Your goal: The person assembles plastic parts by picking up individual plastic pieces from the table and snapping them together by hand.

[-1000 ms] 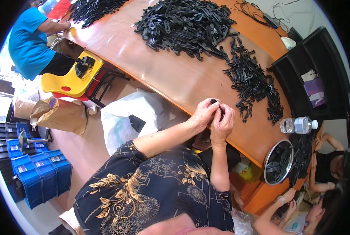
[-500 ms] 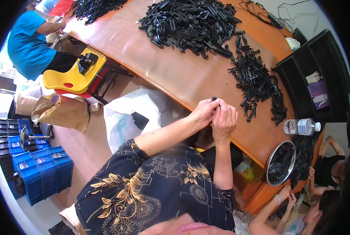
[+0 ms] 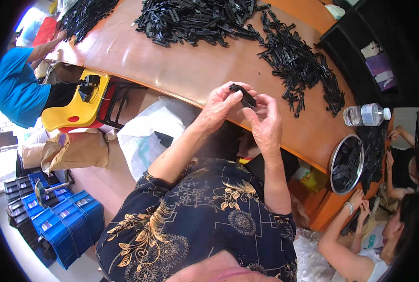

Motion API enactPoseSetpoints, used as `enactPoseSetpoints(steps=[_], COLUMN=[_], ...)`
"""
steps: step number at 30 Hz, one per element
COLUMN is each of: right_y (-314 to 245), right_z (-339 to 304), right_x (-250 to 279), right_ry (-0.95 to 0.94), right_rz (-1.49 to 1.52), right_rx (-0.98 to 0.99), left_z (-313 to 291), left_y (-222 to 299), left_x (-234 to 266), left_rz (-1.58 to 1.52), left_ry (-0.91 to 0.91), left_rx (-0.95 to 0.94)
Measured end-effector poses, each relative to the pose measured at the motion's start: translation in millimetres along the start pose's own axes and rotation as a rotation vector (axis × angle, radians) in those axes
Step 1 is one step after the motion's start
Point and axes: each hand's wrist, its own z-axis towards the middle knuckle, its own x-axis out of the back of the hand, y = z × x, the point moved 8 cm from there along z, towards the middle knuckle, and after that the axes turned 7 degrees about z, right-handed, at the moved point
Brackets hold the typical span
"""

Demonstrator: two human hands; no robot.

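My left hand (image 3: pixel 222 107) is closed round a long black plastic part (image 3: pixel 243 95), pinched between thumb and fingers above the table's near edge. Close beside its lower end, my right hand (image 3: pixel 266 126) has curved fingers, with the thumb apart from them. Whether a right fingertip touches the part is hard to make out. Beyond my hands a big pile of black plastic parts (image 3: pixel 190 21) covers the far side of the brown table (image 3: pixel 172 70). A looser strip of similar black parts (image 3: pixel 301 63) stretches along the right.
A round metal tray (image 3: pixel 332 181) of black parts and a clear bottle (image 3: pixel 366 115) stand at the right, near co-workers' hands (image 3: pixel 357 202). At left are a white sack (image 3: pixel 146 136), a yellow chair (image 3: pixel 73 105), blue boxes (image 3: pixel 68 225) and a person in blue (image 3: pixel 19 87).
Both hands have risen in the picture, the left further left, and have moved apart. The black part, mostly hidden before, now shows in the left hand. The right fingers have spread.
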Motion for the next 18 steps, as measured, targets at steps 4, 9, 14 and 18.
enactPoseSetpoints(steps=[4,9,14,18], right_y=[9,6,-18,-11], right_z=[-6,-9,-15,-15], right_x=[-15,-10,-1,9], right_ry=[-0.120,-0.018,0.059,0.104], right_rz=[0.313,0.248,-0.330,-0.322], right_rx=[-0.186,-0.118,0.243,0.288], left_z=[-5,-4,-3,1], left_y=[4,3,-11,-25], left_x=[-6,-8,-12,-21], left_rz=[-0.005,0.057,-0.010,-0.090], left_ry=[-0.093,-0.105,-0.140,-0.153], left_rx=[0.053,-0.011,0.028,0.086])
